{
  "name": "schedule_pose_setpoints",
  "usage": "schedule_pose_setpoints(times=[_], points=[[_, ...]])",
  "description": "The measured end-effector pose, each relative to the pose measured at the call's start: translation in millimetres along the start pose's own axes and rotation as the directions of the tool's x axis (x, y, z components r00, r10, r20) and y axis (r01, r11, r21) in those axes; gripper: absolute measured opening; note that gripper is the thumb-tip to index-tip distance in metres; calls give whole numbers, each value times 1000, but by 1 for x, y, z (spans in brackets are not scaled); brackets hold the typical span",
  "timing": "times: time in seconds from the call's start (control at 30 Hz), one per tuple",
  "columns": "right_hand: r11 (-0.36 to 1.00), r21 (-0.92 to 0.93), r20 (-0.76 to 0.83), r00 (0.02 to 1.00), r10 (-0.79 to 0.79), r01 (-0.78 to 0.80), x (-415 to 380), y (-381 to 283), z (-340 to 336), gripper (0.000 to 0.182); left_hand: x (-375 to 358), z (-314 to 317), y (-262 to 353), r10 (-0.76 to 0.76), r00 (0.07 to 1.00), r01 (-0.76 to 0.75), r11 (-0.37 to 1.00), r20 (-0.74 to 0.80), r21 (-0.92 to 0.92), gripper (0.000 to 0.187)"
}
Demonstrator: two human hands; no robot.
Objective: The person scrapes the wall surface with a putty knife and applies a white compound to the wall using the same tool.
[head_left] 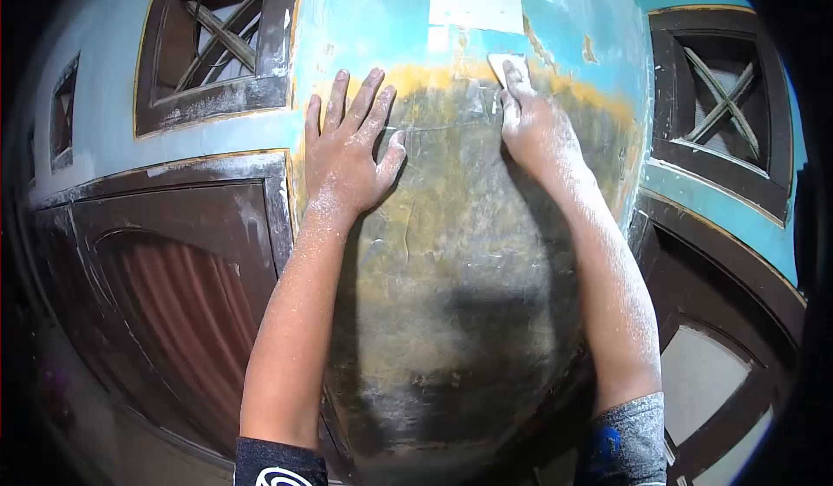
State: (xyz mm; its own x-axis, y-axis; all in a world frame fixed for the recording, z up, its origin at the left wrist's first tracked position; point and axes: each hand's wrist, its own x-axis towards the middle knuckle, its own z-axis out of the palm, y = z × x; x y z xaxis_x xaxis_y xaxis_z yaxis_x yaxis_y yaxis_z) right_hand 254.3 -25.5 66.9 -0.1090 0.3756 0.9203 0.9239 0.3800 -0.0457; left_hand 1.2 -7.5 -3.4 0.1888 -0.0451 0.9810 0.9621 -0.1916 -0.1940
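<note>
My left hand (pixel 347 147) lies flat against the wall, fingers spread, over the line where turquoise paint meets bare greyish-brown plaster. Nothing is in it. To its right, my right hand (pixel 536 126) is closed around a small flat scraper (pixel 501 63), whose pale, wide end points up against the turquoise paint (pixel 364 17). Most of the scraper is hidden by my fingers. White dust coats my right forearm and the fingers of both hands. A ragged yellow-orange band (pixel 425 78) runs across the wall between the hands. Below it, the plaster (pixel 451 226) is stained and scuffed.
Above the hands is a white patch (pixel 477 0) with stepped edges. Dark wooden window frames with crossed slats stand at left (pixel 217 39) and right (pixel 722 95). At lower left is a brown door (pixel 165 200) with a reddish curtain; another dark frame (pixel 703 286) is at lower right.
</note>
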Motion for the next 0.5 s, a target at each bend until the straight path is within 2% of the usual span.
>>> schedule_pose_setpoints(times=[0.17,0.2,0.23,0.43,0.5], points=[[1000,-24,88,996,6,-4,-6,-2,2,37,1,-2,3,-5,1000,5,1000,1,9,62],[1000,-29,21,1000,12,-12,-3,-5,4,37,1,-2,3,-4,1000,4,1000,2,17,61],[999,22,88,995,40,-42,4,-6,-1,36,1,-1,3,-5,1000,5,1000,4,24,61],[988,100,90,990,108,-117,1,-30,-3,32,0,-3,3,-8,1000,8,1000,0,24,61],[995,47,-8,996,90,-90,-2,-31,15,32,1,-3,3,-2,1000,2,1000,-4,19,61]])
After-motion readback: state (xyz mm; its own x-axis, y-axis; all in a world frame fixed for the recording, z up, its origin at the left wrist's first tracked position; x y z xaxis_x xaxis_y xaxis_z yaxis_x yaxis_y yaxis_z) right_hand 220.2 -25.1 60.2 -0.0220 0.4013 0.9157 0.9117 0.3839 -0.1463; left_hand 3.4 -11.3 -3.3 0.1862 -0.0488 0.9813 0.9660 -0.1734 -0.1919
